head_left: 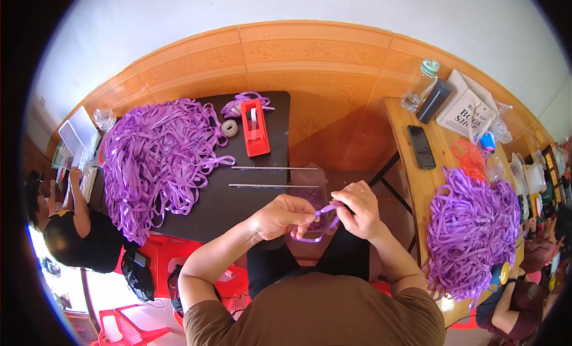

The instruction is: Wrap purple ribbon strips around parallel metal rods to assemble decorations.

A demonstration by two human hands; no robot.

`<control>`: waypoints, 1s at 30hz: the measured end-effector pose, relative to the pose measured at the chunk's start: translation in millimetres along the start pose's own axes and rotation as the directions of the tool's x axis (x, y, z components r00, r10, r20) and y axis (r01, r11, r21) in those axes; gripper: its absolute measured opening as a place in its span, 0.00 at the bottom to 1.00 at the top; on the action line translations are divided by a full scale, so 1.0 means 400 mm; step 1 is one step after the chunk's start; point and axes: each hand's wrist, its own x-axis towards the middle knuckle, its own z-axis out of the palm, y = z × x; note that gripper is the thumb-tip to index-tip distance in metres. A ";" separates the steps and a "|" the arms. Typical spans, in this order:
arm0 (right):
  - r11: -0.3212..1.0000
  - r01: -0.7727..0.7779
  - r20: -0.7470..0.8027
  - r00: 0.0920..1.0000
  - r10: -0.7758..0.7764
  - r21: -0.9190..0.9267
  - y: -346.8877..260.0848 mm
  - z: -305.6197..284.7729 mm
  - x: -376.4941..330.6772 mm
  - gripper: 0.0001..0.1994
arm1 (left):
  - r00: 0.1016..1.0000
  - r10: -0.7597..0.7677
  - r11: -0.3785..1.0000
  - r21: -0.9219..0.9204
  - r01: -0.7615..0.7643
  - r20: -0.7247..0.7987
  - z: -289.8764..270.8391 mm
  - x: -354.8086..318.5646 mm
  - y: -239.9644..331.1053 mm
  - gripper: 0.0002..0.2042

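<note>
Over my lap, a purple ribbon [316, 239] is stretched between my two hands, with a loop hanging below them. My left hand [282, 218] pinches it near a small bunched spot between thumb and forefinger. Close by, my right hand [358, 210] grips the other part of the ribbon with its fingers pressed together. Just beyond my left hand, two thin metal rods [274, 186] stick out over the edge of the black table [256, 212]. A large heap of purple ribbons [161, 155] covers the table's left part.
A red tape dispenser [255, 131], a tape roll [229, 128] and a small ribbon bundle are at the black table's back. On the wooden table [411, 185] at right lie a phone [421, 146], a bottle, a paper bag and another ribbon heap [473, 233]. People sit at both sides.
</note>
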 end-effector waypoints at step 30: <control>0.982 -0.073 0.130 0.987 0.096 -0.172 0.369 0.233 0.058 0.08 | 0.348 0.641 0.594 0.155 -0.789 -0.684 -0.089 0.320 -0.279 0.07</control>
